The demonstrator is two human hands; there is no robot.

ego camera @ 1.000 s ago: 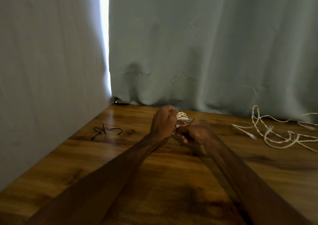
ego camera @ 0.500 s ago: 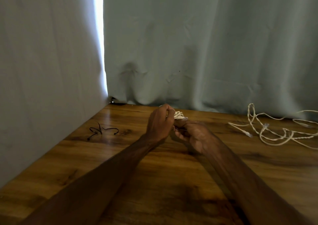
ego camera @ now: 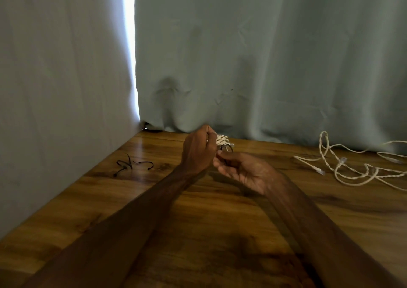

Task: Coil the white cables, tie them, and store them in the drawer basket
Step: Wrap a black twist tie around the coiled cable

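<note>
Head view: left grip (ego camera: 199,151) half-hides the coiled cable (ego camera: 222,139) it clasps; right grip (ego camera: 242,169) pinches a black tie (ego camera: 228,148); loose cables (ego camera: 343,169) at three o'clock.

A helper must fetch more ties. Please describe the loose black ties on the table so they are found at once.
Find the bright gap between the curtains at the table's far left corner. Just before it, left of the left hand, lie the black ties: thin, dark, bent, unlike the white cables.

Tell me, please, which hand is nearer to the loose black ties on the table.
Left. The left hand, holding the coiled cable, is just right of the black ties; the right hand, pinching a tie loop at the coil, lies farther right.
</note>
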